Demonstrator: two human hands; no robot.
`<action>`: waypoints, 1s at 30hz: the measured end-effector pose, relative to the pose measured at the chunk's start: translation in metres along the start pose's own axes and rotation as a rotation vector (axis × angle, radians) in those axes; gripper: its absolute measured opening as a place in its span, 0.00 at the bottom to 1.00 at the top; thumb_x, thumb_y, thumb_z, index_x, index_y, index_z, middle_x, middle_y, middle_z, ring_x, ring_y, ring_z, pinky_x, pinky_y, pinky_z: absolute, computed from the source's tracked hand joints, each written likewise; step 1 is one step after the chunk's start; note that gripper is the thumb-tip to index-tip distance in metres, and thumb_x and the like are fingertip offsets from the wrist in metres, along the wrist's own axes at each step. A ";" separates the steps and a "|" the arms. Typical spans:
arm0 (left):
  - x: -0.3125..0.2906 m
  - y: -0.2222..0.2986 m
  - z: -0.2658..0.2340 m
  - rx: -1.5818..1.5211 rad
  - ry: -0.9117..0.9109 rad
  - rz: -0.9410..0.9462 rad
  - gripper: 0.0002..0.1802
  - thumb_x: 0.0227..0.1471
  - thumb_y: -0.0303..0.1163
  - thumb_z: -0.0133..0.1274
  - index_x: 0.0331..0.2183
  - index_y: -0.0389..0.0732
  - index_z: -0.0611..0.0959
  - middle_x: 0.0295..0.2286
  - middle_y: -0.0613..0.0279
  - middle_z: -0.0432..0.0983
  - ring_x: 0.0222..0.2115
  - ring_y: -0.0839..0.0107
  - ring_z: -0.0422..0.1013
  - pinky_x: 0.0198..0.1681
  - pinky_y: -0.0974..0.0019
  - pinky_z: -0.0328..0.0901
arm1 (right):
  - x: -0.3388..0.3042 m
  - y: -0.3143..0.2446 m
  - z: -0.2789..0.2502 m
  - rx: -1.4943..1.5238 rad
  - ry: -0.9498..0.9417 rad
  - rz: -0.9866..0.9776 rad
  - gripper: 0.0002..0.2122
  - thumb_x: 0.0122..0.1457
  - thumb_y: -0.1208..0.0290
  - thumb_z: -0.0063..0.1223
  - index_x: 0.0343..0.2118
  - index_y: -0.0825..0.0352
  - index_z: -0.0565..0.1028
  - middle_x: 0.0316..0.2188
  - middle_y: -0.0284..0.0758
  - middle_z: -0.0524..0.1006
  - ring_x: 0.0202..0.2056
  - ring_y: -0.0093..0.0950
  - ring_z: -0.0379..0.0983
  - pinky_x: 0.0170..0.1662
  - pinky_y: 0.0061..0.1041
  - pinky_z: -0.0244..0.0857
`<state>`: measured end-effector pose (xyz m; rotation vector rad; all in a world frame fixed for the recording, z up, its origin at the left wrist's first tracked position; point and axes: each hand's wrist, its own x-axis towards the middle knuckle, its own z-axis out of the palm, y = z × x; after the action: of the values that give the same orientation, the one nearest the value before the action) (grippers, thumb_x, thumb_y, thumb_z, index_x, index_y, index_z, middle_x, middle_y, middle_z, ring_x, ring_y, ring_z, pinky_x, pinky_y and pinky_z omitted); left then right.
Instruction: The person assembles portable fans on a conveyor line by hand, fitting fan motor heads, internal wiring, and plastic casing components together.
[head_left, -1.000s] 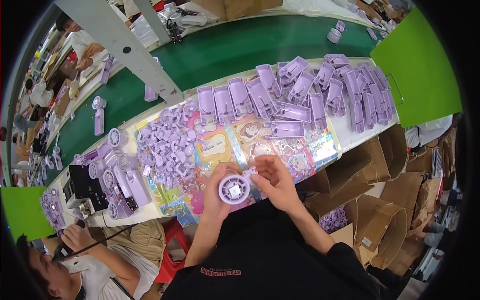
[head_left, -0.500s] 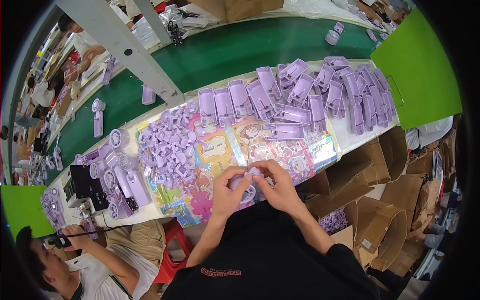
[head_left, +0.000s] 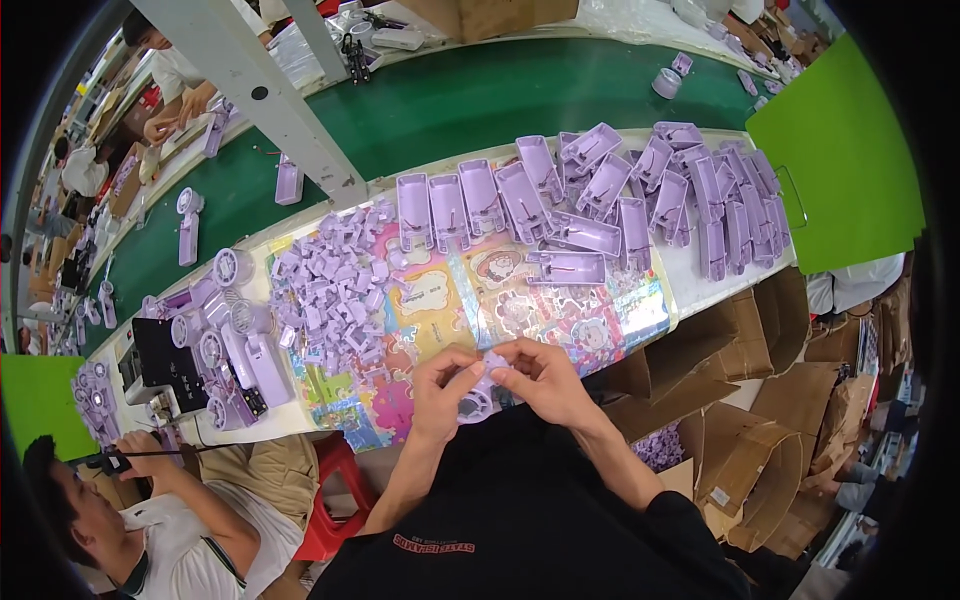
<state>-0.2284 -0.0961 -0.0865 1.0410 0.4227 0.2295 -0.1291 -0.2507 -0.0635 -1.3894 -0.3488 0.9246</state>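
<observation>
A round lilac plastic fan head (head_left: 475,406) is held close in front of my body, above the near edge of the worktable. My left hand (head_left: 441,395) is closed round its left side, with the thumb pressed on top. The fingers and thumb of my right hand (head_left: 545,384) pinch the upper end, where a small lilac bit (head_left: 492,362) shows between the two hands. Whether that bit is separate or part of the fan head I cannot tell. Beyond my left hand lies a heap of small lilac plastic pieces (head_left: 335,285). Several long lilac casings (head_left: 525,200) with thin wires lie farther back.
A green conveyor belt (head_left: 440,105) runs behind the table, with a grey metal post (head_left: 270,100) at its near edge. Assembled lilac fans and a black box (head_left: 170,365) stand at the left, beside a seated co-worker (head_left: 190,510). Cardboard boxes (head_left: 745,465) stand at the right.
The fan head has tilted and moved slightly down and left in my hands, so its open ring shows more. Both hands still grip it. The whole view has shifted a little.
</observation>
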 end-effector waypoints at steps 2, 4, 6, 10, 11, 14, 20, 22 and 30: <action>0.000 0.003 -0.001 0.155 0.013 0.019 0.03 0.57 0.23 0.59 0.34 0.32 0.83 0.34 0.64 0.79 0.35 0.78 0.73 0.41 0.73 0.66 | 0.003 -0.003 -0.002 -0.016 -0.014 0.008 0.12 0.64 0.74 0.60 0.47 0.73 0.77 0.36 0.30 0.80 0.37 0.15 0.74 0.41 0.20 0.70; 0.013 0.023 0.001 0.560 -0.015 0.165 0.07 0.58 0.28 0.59 0.35 0.33 0.84 0.35 0.57 0.80 0.37 0.70 0.75 0.43 0.67 0.67 | 0.011 0.001 -0.009 -0.017 0.043 0.016 0.13 0.65 0.71 0.59 0.48 0.73 0.78 0.34 0.29 0.80 0.34 0.15 0.73 0.38 0.19 0.69; 0.041 0.051 -0.010 1.071 -0.009 0.544 0.10 0.56 0.31 0.60 0.39 0.37 0.85 0.42 0.49 0.78 0.46 0.55 0.73 0.50 0.57 0.67 | 0.023 -0.002 -0.022 -0.118 0.076 -0.042 0.13 0.66 0.68 0.57 0.46 0.73 0.79 0.30 0.29 0.80 0.30 0.15 0.72 0.33 0.20 0.68; 0.104 0.108 -0.022 1.644 0.093 0.739 0.18 0.46 0.24 0.59 0.43 0.42 0.84 0.51 0.50 0.73 0.55 0.51 0.66 0.56 0.52 0.64 | 0.048 -0.021 -0.035 -0.571 0.069 -0.078 0.12 0.64 0.66 0.56 0.40 0.72 0.80 0.26 0.35 0.80 0.27 0.28 0.75 0.32 0.29 0.69; 0.121 0.116 -0.029 1.780 0.059 0.810 0.20 0.44 0.22 0.58 0.43 0.42 0.84 0.52 0.51 0.72 0.55 0.51 0.65 0.56 0.51 0.63 | 0.047 -0.029 -0.027 -0.803 0.085 -0.115 0.12 0.63 0.66 0.57 0.39 0.72 0.80 0.26 0.38 0.80 0.28 0.35 0.76 0.32 0.33 0.69; 0.162 0.124 -0.052 1.924 -0.096 0.909 0.21 0.41 0.22 0.59 0.42 0.42 0.84 0.53 0.52 0.71 0.58 0.53 0.64 0.58 0.52 0.62 | 0.043 -0.031 -0.004 -1.068 0.362 -0.528 0.15 0.56 0.62 0.63 0.38 0.70 0.79 0.32 0.40 0.78 0.37 0.42 0.74 0.39 0.38 0.68; 0.188 0.129 -0.063 1.962 -0.315 0.877 0.13 0.39 0.23 0.59 0.32 0.41 0.87 0.53 0.50 0.72 0.59 0.55 0.63 0.61 0.53 0.61 | -0.004 -0.016 0.016 -1.228 0.438 -0.559 0.28 0.44 0.60 0.74 0.46 0.67 0.76 0.42 0.39 0.73 0.42 0.40 0.72 0.42 0.38 0.69; 0.189 0.130 -0.061 2.019 -0.335 0.936 0.11 0.39 0.23 0.59 0.31 0.39 0.87 0.52 0.50 0.73 0.59 0.55 0.64 0.62 0.53 0.60 | -0.011 -0.006 0.012 -1.160 0.415 -0.404 0.30 0.45 0.60 0.74 0.50 0.68 0.73 0.44 0.41 0.72 0.44 0.42 0.73 0.43 0.38 0.71; 0.133 0.161 -0.033 1.876 -0.441 1.019 0.07 0.39 0.24 0.59 0.27 0.36 0.85 0.45 0.50 0.76 0.54 0.52 0.69 0.60 0.54 0.63 | -0.035 -0.004 -0.007 -0.887 0.411 -0.401 0.26 0.48 0.71 0.68 0.52 0.64 0.72 0.49 0.43 0.70 0.45 0.45 0.74 0.43 0.38 0.74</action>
<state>-0.1212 0.0598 0.0083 3.0441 -0.5631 0.4934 -0.1442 -0.2808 -0.0511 -2.1558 -0.7384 0.1035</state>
